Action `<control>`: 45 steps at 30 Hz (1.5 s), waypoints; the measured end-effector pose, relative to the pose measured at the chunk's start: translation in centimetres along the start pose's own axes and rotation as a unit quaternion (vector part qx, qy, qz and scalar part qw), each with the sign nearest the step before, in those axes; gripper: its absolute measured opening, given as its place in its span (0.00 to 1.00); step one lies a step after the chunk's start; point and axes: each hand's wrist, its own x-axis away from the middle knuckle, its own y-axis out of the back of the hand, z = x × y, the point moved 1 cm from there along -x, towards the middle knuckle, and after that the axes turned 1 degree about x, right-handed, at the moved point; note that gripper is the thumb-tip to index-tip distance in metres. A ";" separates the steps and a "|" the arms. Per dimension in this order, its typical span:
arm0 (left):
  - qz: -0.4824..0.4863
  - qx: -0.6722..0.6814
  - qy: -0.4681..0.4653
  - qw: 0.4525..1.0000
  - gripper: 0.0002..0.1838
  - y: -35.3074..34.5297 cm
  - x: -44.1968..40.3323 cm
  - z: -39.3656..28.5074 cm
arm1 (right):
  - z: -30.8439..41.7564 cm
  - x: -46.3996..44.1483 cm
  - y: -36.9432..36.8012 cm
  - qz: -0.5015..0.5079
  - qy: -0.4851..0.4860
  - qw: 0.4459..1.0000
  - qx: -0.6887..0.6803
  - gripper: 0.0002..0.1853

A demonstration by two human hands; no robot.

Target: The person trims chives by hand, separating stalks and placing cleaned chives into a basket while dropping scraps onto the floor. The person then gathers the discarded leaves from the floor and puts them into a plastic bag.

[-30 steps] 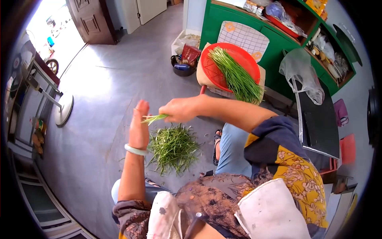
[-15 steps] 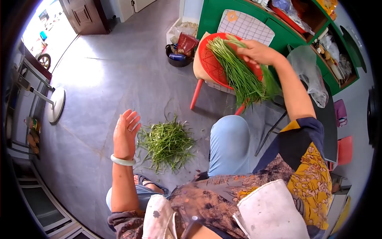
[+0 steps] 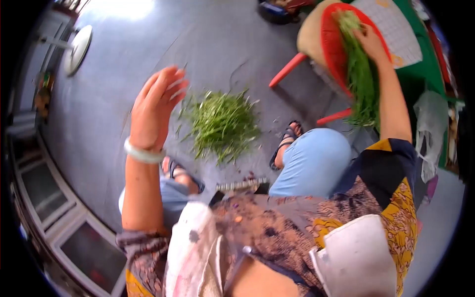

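Long green garlic chives [image 3: 361, 84] lie in a red basket [image 3: 332, 47], their pale ends at the top and their leaf tips drooping over the near rim. My right hand [image 3: 371, 42] is at the pale end, its fingers bent around some of the stalks; motion softens the detail. Raised on the left, my left hand [image 3: 156, 104] has its fingers apart and holds nothing; a pale bangle [image 3: 143, 152] circles that wrist. Just right of it on the floor is a loose heap of green trimmings [image 3: 222, 123].
A stool with red legs [image 3: 288, 70] supports the basket. Behind it is a green cabinet [image 3: 420, 76]; a clear plastic bag [image 3: 429, 123] hangs at the right. A dark pot [image 3: 277, 12] stands at the top, a round white base [image 3: 78, 49] at the left. My knees flank the trimmings.
The view has shifted, so the basket sits farther right and higher. My right hand has come down onto the chives in the basket. My left hand stays raised and empty.
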 end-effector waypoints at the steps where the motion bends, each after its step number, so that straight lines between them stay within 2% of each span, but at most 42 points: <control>1: 0.006 -0.003 -0.004 1.000 0.23 -0.4 0.1 -0.3 | -1.9 -0.1 -0.8 -0.026 0.017 0.997 -0.065 0.31; 3: 0.002 -0.009 0.013 1.000 0.21 0.2 -0.1 0.3 | -3.9 0.5 -0.6 -0.079 0.053 0.994 -0.046 0.34; 4: 0.015 -0.002 0.008 1.000 0.21 -0.1 0.1 0.2 | -0.7 2.4 1.1 -0.058 0.052 0.996 -0.048 0.39; 6: 0.023 0.002 0.014 1.000 0.19 -0.4 0.8 0.1 | -0.9 4.5 1.3 -0.089 0.001 0.996 -0.032 0.42; 8: 0.019 0.010 0.025 0.999 0.18 -0.8 1.0 -0.1 | 0.0 5.7 2.0 -0.036 -0.053 0.998 0.004 0.48; 12: 0.019 0.015 0.028 0.999 0.17 -0.4 1.2 0.7 | -1.0 6.0 -1.0 -0.088 -0.067 0.979 0.174 0.51; 13: 0.022 0.010 0.029 0.999 0.17 -0.4 1.1 0.9 | -1.1 5.9 -1.3 -0.095 -0.080 0.977 0.173 0.46; 16: 0.030 -0.007 0.030 0.999 0.17 -0.5 1.2 0.9 | -1.3 5.2 -1.0 -0.105 -0.126 0.981 0.104 0.39; 17: 0.035 -0.009 0.030 0.999 0.17 -0.6 1.2 0.9 | -1.2 5.1 -0.8 -0.090 -0.156 0.979 0.094 0.33; 20: 0.047 -0.010 0.035 0.998 0.16 -0.6 1.2 1.1 | -1.9 5.2 -0.4 -0.103 -0.157 0.982 0.033 0.32; 25: 0.048 -0.002 0.046 0.998 0.15 -1.0 0.8 1.3 | -5.1 4.8 -0.3 -0.188 -0.105 0.976 -0.043 0.25; 31: 0.050 -0.011 0.048 0.998 0.15 -0.9 0.8 1.7 | -4.8 4.9 -0.5 -0.242 -0.091 0.966 -0.025 0.24; 34: 0.054 -0.012 0.050 0.997 0.15 -0.8 0.7 2.0 | -2.3 5.7 -0.3 -0.160 -0.145 0.976 -0.020 0.22; 39: 0.064 -0.040 0.052 0.996 0.16 -0.5 0.4 2.7 | -0.8 6.0 -1.7 -0.287 -0.008 0.953 0.100 0.20; 42: 0.066 -0.047 0.053 0.995 0.16 -0.7 0.4 2.7 | -0.6 5.1 -0.8 -0.206 -0.129 0.968 0.062 0.20; 45: 0.068 -0.055 0.056 0.995 0.16 -0.8 0.4 2.8 | -2.3 3.6 0.2 -0.212 -0.125 0.967 0.064 0.22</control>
